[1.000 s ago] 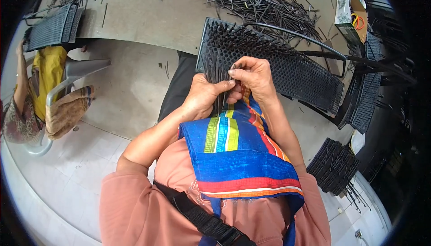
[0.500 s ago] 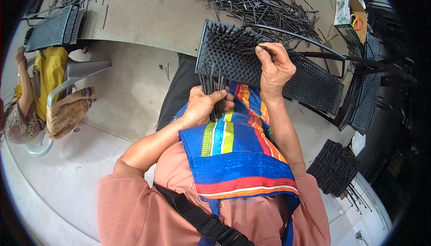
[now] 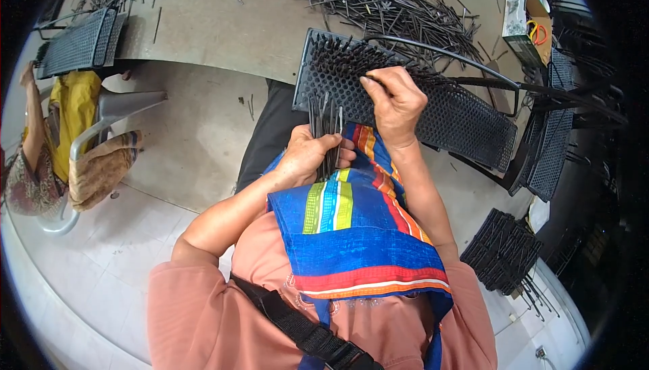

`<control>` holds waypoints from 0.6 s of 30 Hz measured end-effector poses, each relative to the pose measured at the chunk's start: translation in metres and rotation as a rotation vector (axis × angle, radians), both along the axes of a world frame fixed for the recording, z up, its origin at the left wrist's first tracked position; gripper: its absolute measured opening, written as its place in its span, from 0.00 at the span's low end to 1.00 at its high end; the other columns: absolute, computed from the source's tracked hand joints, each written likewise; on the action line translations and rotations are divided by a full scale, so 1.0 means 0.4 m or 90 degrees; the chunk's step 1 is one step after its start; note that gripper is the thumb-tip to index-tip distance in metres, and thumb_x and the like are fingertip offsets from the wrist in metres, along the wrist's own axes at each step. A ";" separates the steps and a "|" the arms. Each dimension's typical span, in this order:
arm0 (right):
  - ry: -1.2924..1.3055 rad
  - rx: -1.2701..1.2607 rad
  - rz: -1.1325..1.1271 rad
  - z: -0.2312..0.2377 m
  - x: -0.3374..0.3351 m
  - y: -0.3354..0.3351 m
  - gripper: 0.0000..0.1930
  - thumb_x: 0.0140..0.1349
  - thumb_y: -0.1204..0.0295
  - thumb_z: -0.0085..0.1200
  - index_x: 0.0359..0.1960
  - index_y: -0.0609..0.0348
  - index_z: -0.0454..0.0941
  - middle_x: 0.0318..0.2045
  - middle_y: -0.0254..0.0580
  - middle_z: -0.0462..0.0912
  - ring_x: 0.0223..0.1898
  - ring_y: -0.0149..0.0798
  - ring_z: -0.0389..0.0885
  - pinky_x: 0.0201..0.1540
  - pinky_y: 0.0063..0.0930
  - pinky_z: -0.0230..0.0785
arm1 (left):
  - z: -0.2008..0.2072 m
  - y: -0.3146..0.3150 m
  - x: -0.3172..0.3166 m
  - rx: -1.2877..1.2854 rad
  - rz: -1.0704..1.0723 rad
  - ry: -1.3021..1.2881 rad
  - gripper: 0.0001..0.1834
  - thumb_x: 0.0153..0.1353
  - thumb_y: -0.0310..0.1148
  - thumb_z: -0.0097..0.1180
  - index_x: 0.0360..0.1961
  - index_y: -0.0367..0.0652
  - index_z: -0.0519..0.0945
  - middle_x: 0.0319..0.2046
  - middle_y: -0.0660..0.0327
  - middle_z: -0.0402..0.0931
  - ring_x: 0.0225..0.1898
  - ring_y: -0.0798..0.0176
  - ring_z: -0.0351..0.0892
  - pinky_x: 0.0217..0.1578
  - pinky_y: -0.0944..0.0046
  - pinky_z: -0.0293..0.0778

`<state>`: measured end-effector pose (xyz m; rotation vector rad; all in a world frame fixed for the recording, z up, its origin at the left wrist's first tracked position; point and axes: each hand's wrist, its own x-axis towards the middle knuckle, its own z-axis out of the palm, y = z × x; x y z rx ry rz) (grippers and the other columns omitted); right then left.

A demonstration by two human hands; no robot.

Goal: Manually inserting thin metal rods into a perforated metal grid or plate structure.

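Note:
A long black rack [image 3: 466, 123] full of round holes lies slanted in front of me, its left end propped at the table edge. Dark sticks [image 3: 341, 56] stand upright in rows of holes along its far side. My left hand [image 3: 311, 154] is closed around a bundle of thin black sticks [image 3: 326, 116], held upright just below the rack's left end. Over the middle of the rack is my right hand [image 3: 399, 103], thumb and fingertips pinched together near the standing sticks. What lies between those fingertips is too small and dark to make out.
A large heap of loose black sticks [image 3: 378, 2] covers the far part of the table [image 3: 209, 25]. A small box [image 3: 527, 25] with orange-handled scissors stands at the right. More racks [image 3: 551, 133] lean there. At the left, another person's arm [image 3: 32, 120] is beside a similar rack [image 3: 78, 42].
My right hand has moved a little left and nearer along the rack, its fingers still pinched. The left hand with its bundle has hardly moved.

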<state>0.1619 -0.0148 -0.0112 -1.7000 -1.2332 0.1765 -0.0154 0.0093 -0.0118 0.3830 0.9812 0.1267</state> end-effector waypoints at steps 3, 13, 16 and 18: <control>-0.026 -0.030 -0.027 0.009 -0.014 -0.001 0.06 0.48 0.83 0.65 0.29 0.65 0.83 0.24 0.37 0.78 0.21 0.26 0.71 0.23 0.20 0.62 | 0.005 -0.001 -0.002 -0.009 0.030 -0.008 0.06 0.64 0.23 0.52 0.39 0.30 0.77 0.31 0.49 0.82 0.28 0.58 0.84 0.27 0.62 0.83; -0.063 -0.047 -0.006 0.021 0.006 0.018 0.05 0.49 0.83 0.64 0.29 0.65 0.83 0.22 0.41 0.79 0.20 0.33 0.76 0.24 0.25 0.67 | 0.015 0.010 0.004 -0.008 0.051 -0.007 0.05 0.63 0.22 0.52 0.40 0.32 0.76 0.32 0.49 0.81 0.28 0.58 0.84 0.27 0.63 0.82; -0.063 -0.071 -0.011 0.019 0.020 0.024 0.05 0.50 0.82 0.64 0.29 0.64 0.84 0.22 0.42 0.80 0.21 0.34 0.78 0.25 0.24 0.68 | 0.011 0.015 0.010 -0.002 0.057 -0.003 0.06 0.63 0.21 0.51 0.40 0.32 0.75 0.32 0.49 0.81 0.29 0.57 0.84 0.27 0.62 0.82; -0.127 -0.081 0.022 0.022 0.020 0.023 0.06 0.51 0.80 0.64 0.33 0.63 0.84 0.25 0.42 0.81 0.23 0.38 0.80 0.27 0.26 0.70 | 0.012 0.018 0.011 -0.016 0.065 -0.012 0.07 0.63 0.21 0.51 0.42 0.32 0.74 0.32 0.48 0.81 0.29 0.56 0.84 0.28 0.62 0.83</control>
